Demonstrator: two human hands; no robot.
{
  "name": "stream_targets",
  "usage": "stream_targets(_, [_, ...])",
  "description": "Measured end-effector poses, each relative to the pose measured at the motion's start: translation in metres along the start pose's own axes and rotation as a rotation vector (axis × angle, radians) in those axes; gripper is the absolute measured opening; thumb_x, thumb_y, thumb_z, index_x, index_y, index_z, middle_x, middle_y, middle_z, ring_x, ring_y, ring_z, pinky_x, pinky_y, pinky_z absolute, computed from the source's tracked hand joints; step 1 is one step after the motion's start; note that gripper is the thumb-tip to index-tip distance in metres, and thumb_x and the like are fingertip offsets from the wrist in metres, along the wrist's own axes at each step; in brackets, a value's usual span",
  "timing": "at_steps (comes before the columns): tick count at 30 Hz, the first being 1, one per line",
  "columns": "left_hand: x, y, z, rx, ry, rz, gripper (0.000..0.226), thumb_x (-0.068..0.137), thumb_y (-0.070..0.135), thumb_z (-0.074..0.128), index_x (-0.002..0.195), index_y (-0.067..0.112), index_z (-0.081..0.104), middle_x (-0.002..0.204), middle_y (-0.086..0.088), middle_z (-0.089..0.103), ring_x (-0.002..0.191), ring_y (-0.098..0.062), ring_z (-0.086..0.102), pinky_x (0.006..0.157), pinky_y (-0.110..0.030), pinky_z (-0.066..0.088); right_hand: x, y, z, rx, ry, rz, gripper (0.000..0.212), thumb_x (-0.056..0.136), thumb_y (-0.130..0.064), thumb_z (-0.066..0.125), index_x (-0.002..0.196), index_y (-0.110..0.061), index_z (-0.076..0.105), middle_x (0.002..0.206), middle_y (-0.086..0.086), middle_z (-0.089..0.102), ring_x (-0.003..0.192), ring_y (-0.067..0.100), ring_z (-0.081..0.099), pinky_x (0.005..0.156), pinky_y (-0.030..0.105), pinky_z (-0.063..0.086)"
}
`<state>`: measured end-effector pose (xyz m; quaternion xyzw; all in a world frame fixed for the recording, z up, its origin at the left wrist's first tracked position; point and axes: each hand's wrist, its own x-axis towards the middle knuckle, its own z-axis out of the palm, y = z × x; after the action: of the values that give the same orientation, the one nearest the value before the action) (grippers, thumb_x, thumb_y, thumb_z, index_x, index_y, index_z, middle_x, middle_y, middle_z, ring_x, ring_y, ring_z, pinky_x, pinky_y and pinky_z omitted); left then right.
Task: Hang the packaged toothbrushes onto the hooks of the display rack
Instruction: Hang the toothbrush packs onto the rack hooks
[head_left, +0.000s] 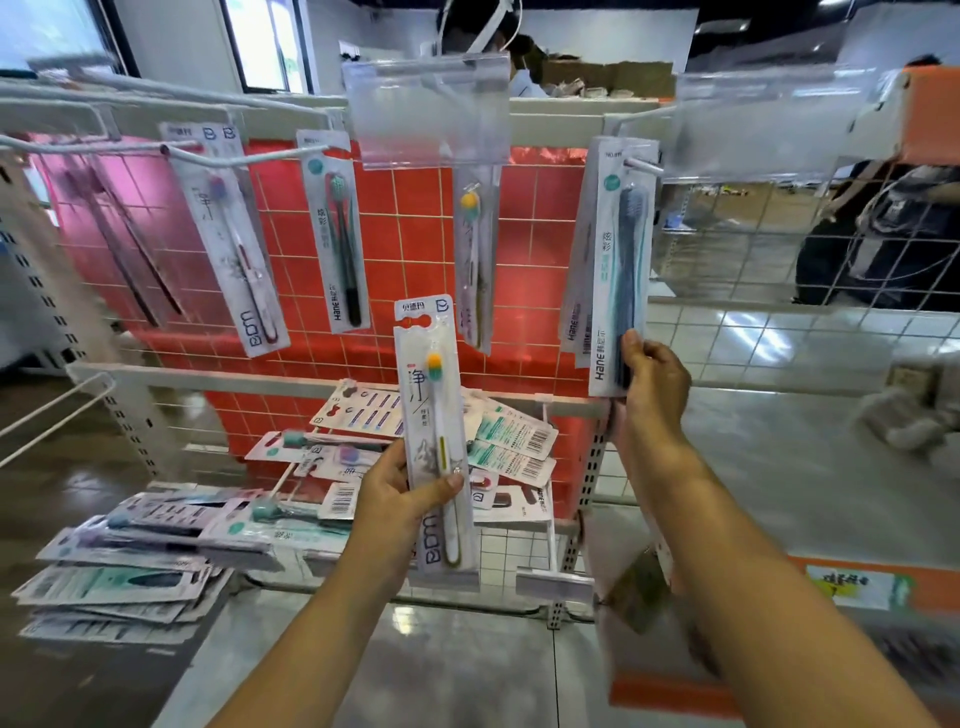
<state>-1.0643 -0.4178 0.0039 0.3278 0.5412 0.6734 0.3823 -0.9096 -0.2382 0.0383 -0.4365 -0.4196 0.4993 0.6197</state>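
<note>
My left hand (402, 493) grips a packaged toothbrush with a yellow-green head (436, 415), upright in front of the rack's middle. My right hand (652, 374) pinches the bottom of a blue toothbrush pack (621, 260) that hangs on the right hook (641, 166). Other packs hang along the white wire rack (415, 218): a red-handled one (234, 239), a dark green one (340, 228) and a yellow-headed one (475, 249) behind a clear label holder (431, 109). Loose packs (431, 441) lie on the lower shelf.
A stack of packs (130, 561) lies at the lower left. An empty hook (52, 410) sticks out at the left. A second clear label holder (769, 119) hangs at the upper right. A person (883, 234) is behind the grid on the right.
</note>
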Motion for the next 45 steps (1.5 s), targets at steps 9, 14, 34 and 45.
stream_targets(9, [-0.003,0.004,-0.011,-0.003,0.029,-0.003,0.031,0.075,-0.007,0.065,0.094,0.017,0.061,0.077,0.003,0.072,0.073,-0.014,0.069,0.071,-0.035,0.054,0.002,0.015,0.01,-0.245,0.033,-0.089,0.026,0.094,-0.046,0.045,0.086,-0.024,0.055,0.092,0.0,0.065,0.09,0.023,0.064,0.079,0.039,0.053])
stream_targets(14, [-0.005,0.008,-0.014,-0.015,0.025,-0.004,0.03,0.076,-0.008,0.064,0.096,0.015,0.061,0.085,-0.003,0.07,0.078,-0.017,0.068,0.071,-0.034,0.055,-0.008,0.045,0.0,-0.307,0.095,0.026,0.021,0.09,-0.054,0.046,0.088,-0.034,0.049,0.086,-0.011,0.059,0.089,0.018,0.059,0.09,0.046,0.047])
stream_targets(34, [-0.009,0.006,-0.017,0.339,-0.064,0.154,0.028,0.086,0.011,0.063,0.104,0.031,0.054,0.091,0.006,0.07,0.085,-0.003,0.068,0.072,-0.025,0.057,-0.144,0.031,0.053,-0.126,-0.606,-0.012,0.015,0.082,-0.008,0.068,0.088,-0.019,0.059,0.086,-0.001,0.069,0.082,0.013,0.067,0.066,0.022,0.054])
stream_targets(45, [0.002,-0.004,-0.048,1.429,-0.03,0.355,0.049,0.093,0.035,0.049,0.14,0.023,0.037,0.121,0.001,0.058,0.112,-0.019,0.051,0.086,-0.031,0.043,-0.098,-0.023,0.072,-0.014,-0.4,-0.235,0.021,0.09,-0.014,0.058,0.109,-0.017,0.051,0.093,-0.004,0.065,0.076,-0.003,0.064,0.066,0.013,0.052])
